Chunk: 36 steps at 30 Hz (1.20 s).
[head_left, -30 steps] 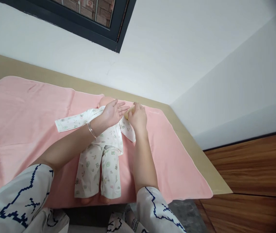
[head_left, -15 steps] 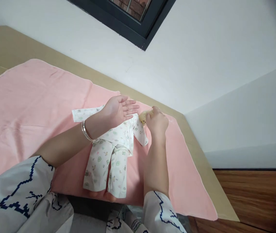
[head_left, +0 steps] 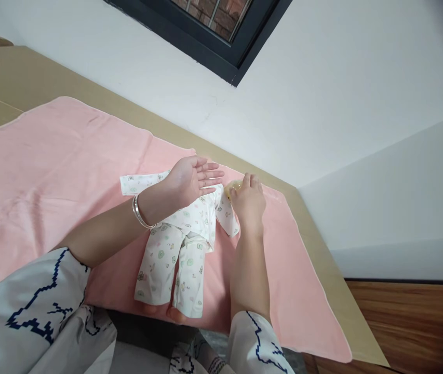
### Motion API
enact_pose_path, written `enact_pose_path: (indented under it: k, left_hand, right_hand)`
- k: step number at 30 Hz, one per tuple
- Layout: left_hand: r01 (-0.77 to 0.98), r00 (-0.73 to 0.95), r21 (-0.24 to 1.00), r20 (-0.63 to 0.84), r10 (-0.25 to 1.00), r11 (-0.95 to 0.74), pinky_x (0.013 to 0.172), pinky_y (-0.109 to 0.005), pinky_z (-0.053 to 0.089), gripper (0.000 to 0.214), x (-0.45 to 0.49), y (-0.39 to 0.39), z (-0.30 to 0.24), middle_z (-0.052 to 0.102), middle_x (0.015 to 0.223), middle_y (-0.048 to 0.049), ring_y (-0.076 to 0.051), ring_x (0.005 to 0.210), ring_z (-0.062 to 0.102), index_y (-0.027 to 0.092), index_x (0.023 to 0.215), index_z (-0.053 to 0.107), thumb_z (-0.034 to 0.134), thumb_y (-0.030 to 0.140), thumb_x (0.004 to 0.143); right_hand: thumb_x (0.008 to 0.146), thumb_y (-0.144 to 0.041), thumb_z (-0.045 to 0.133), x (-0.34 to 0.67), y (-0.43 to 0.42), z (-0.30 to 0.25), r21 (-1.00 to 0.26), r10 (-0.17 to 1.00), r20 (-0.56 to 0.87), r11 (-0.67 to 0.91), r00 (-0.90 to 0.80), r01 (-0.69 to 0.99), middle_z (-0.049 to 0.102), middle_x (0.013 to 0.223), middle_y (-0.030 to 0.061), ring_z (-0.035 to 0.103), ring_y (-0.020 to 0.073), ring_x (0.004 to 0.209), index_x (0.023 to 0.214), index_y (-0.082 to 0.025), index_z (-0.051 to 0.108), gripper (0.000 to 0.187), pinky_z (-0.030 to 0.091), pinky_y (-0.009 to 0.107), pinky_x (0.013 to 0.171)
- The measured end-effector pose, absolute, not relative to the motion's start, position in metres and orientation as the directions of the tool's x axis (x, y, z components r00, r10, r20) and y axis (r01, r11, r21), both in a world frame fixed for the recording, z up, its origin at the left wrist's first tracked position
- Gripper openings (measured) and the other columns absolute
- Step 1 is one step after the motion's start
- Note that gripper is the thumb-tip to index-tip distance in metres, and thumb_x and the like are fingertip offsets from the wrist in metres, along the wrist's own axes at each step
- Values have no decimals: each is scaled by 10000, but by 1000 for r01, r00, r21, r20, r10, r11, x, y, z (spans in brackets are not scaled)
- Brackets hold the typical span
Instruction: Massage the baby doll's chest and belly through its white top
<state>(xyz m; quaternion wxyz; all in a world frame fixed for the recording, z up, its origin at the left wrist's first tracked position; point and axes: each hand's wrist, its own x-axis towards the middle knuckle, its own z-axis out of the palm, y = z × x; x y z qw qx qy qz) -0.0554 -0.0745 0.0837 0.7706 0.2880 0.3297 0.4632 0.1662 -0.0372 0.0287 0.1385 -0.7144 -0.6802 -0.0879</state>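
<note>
A doll in a white printed top and matching trousers lies on a pink blanket, with its feet at the near edge. My left hand is open above the top, palm up with the fingers stretched to the right. It hides the doll's head and upper chest. Past those fingertips, my right hand is closed round a small yellow object. Most of that object is hidden, so its kind does not show. One doll sleeve reaches close to my right wrist.
The blanket covers much of a tan table. Behind it rises a white wall with a dark-framed window. Wooden flooring shows at the lower right.
My right hand has turned slightly, and more of its fingers show over the yellow object. My left hand stays in nearly the same place, still open. The camera view has shifted a little.
</note>
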Motion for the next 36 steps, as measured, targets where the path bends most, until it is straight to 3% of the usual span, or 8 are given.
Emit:
enact_pose_path:
  k: [7, 13, 17, 21, 23, 26, 33, 36]
  left_hand:
    - [-507, 351, 760, -247, 903, 405, 1124, -542, 493, 381, -53, -78, 84, 715, 1278, -149, -333, 1307, 626, 170, 1176, 653, 385, 331, 958]
    - [-520, 377, 728, -274, 885, 447, 1150, -432, 487, 361, -51, -86, 87, 659, 1376, -158, -282, 1355, 593, 157, 1164, 638, 387, 317, 959]
    - [-550, 366, 705, -279, 888, 449, 1211, -421, 423, 463, -49, -94, 85, 583, 1464, -164, -276, 1420, 526, 128, 1334, 573, 463, 321, 929]
    - [-531, 490, 683, -235, 840, 501, 1235, -429, 389, 560, -44, -107, 87, 575, 1479, -128, -272, 1469, 471, 167, 1433, 525, 403, 473, 981]
    - [-546, 589, 681, -102, 802, 488, 1193, -447, 446, 605, -45, -115, 94, 626, 1426, -94, -279, 1455, 491, 209, 1423, 551, 316, 574, 1002]
    - [-533, 646, 706, -17, 763, 467, 1087, -475, 534, 699, -57, -125, 110, 687, 1337, -78, -283, 1408, 549, 235, 1383, 596, 134, 619, 1025]
    - [-380, 560, 897, 30, 828, 225, 962, -452, 615, 764, -60, -128, 111, 724, 1260, -95, -253, 1324, 630, 261, 1348, 625, -18, 535, 1038]
    - [-275, 556, 956, 71, 828, 102, 1004, -479, 599, 767, -33, -134, 91, 673, 1370, -72, -267, 1416, 545, 309, 1411, 578, -9, 606, 1017]
  right_hand:
    - [963, -299, 429, 164, -40, 30, -65, 956, 284, -51, 67, 997, 344, 1647, 188, 308, 341, 1546, 1541, -167, 372, 595, 484, 524, 1113]
    - [959, -296, 448, 156, -37, 19, -95, 947, 313, -48, 76, 994, 209, 1683, 258, 158, 419, 1585, 1471, -108, 490, 546, 411, 606, 1148]
    - [981, -359, 441, 149, -50, 28, -209, 939, 342, 52, 23, 976, 185, 1686, 278, 87, 418, 1600, 1549, -62, 366, 645, 211, 686, 1236]
    - [1048, -479, 241, 124, -90, 37, -344, 866, 466, 366, -181, 864, 85, 1738, 148, 48, 307, 1624, 1627, -183, 196, 652, 187, 632, 1278]
    - [1050, -512, 132, 108, -114, 36, -280, 777, 557, 509, -294, 814, -29, 1750, 72, -78, 309, 1619, 1649, -261, 28, 658, 96, 698, 1267]
    - [1032, -561, 63, 87, -147, 34, -172, 670, 620, 625, -409, 762, -149, 1737, 41, -145, 336, 1603, 1628, -246, -157, 709, 26, 731, 1255]
    - [977, -623, 354, 75, -188, 35, -31, 513, 600, 782, -614, 623, -17, 1748, 100, -34, 440, 1598, 1637, -180, -118, 925, 115, 724, 1264]
    - [1004, -573, 275, 80, -187, 40, 3, 465, 643, 793, -608, 610, -51, 1751, 41, -7, 405, 1607, 1648, -199, -59, 817, 95, 677, 1289]
